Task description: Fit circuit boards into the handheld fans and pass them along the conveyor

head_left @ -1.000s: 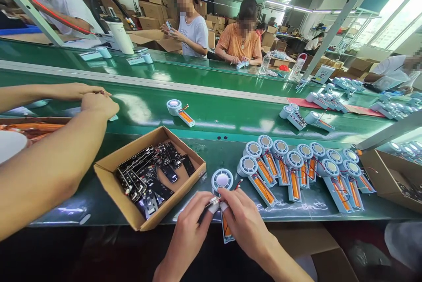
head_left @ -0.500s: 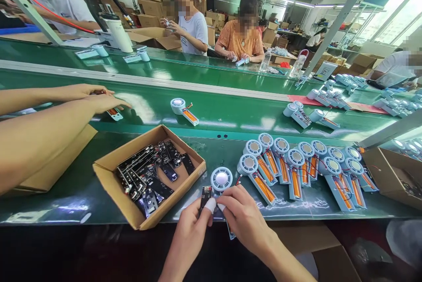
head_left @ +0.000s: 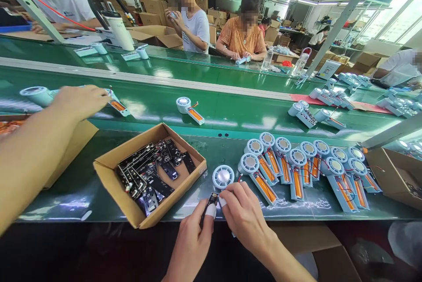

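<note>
My left hand [head_left: 194, 231] pinches a small black circuit board [head_left: 210, 203] upright between thumb and fingers, with a white cover on the thumb. Close beside it, my right hand [head_left: 245, 211] has its fingertips pinched together near the top end of the board. Whatever those fingertips hold is too small to make out. Just beyond my hands, a light blue fan unit [head_left: 223, 177] lies with its round head towards the belt; my right hand hides most of its handle.
An open cardboard box [head_left: 194, 178] of black circuit boards stands to the left. Several fan units [head_left: 296, 176] with orange batteries lie at the right. A co-worker's arm [head_left: 42, 141] reaches in at left over the green belt [head_left: 237, 113], which carries another fan unit [head_left: 189, 108].
My left hand has turned the circuit board more edge-on and tilted it towards my right fingertips. At left, one co-worker's hand has drawn back, and a fan unit there now shows.
</note>
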Demonstrator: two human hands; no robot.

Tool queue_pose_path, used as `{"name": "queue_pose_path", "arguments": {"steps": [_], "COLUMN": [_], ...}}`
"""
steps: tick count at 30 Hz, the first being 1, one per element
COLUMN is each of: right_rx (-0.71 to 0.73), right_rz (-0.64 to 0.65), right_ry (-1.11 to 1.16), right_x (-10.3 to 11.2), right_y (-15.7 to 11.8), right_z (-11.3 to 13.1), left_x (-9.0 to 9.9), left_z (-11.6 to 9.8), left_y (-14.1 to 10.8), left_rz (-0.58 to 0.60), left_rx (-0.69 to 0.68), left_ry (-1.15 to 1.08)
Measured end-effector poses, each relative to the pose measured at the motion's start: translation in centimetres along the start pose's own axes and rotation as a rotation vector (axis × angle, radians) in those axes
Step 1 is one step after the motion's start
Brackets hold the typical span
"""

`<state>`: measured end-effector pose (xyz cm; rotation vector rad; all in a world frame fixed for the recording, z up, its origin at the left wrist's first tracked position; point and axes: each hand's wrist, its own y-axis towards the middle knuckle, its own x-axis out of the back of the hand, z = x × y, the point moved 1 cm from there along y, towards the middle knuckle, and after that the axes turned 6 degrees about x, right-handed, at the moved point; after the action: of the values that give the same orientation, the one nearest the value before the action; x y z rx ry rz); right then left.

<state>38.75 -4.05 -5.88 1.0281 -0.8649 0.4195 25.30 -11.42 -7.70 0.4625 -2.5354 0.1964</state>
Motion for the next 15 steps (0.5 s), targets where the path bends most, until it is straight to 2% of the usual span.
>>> {"name": "queue_pose_path", "arguments": {"steps": [4,9,12,15], "right_rx": [0.027,0.035,0.033,0.008], "right_rz": [0.039,0.137,0.128,0.094], "right_ry": [-0.071,-0.207,-0.196,-0.244], "right_x": [-0.1,-0.3,-0.3,-0.6], "right_y": [0.2,0.5,0.5,0.3], "right_z": [0.2,0.7,0.9,1.2], "left_x": [-0.1,-0.4,-0.5,-0.7], "left_z": [0.3,1.3,1.2,0.8], "left_y": [0.1,-0.2,-0.3,-0.5], "left_rz": [-0.069,-0.294,-0.339,-0.362], "left_rx": [-0.168,-0.490,-0.582,-0.616], "left_ry": [0.101,0.399,0.511,0.566]}}
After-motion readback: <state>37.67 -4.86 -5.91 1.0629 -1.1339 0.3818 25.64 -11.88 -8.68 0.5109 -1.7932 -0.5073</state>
